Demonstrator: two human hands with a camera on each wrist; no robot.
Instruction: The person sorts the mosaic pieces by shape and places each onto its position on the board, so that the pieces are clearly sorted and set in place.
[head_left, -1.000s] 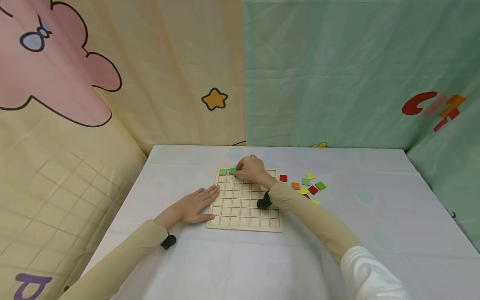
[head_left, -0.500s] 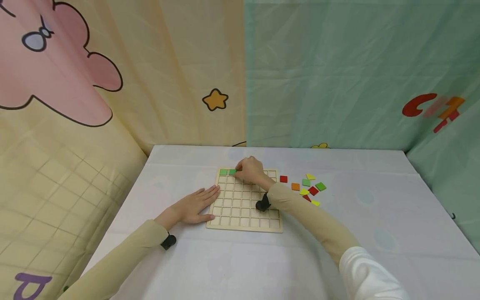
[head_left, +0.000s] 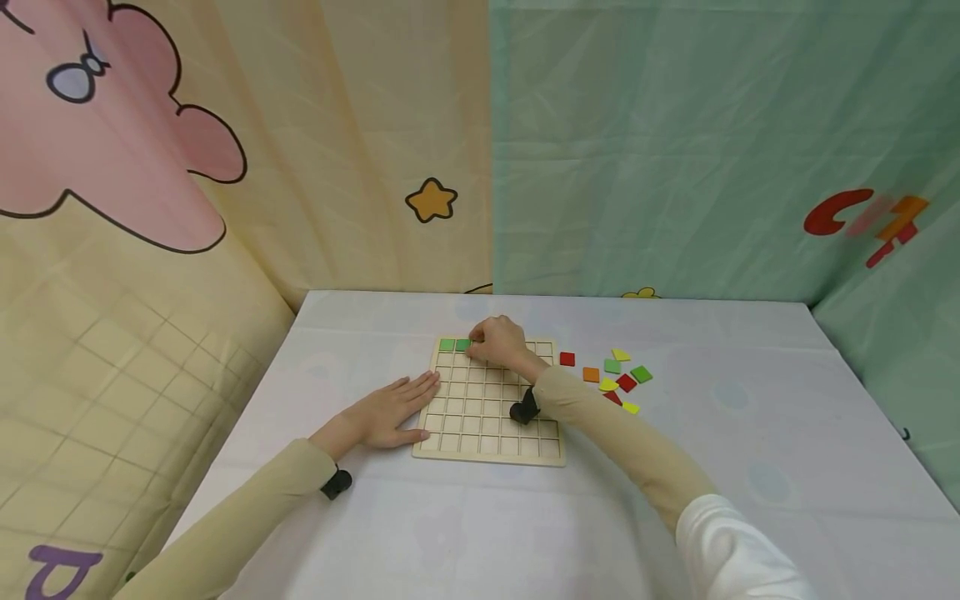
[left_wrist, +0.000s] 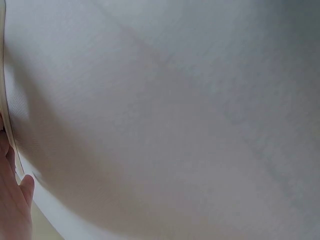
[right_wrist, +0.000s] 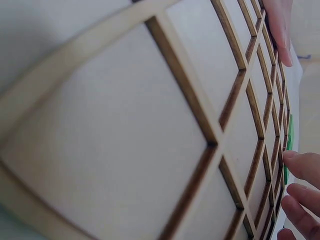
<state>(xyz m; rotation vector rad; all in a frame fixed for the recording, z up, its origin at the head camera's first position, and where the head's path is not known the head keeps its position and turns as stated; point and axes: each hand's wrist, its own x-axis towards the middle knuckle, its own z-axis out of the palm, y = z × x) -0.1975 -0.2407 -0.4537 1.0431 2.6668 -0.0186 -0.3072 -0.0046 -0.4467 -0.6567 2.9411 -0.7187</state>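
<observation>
A wooden grid board lies on the table, with raised strips dividing it into square cells. One green square tile sits in its far left corner cell. Just right of it is a second green tile, lying in line with the first. My right hand pinches this second tile at its right edge with curled fingers; the right wrist view shows a fingertip against the green. Spread flat, my left hand rests at the board's left edge, fingertips on the rim. Only part of that hand appears in the left wrist view.
Right of the board lie loose tiles: a red square, an orange square, a green square and several yellow pieces such as a yellow triangle. A white cloth covers the table; printed curtains hang behind.
The second green tile has shifted slightly left, closer to the first, and now lies flatter. My right hand has moved slightly with it. My left hand stays in place.
</observation>
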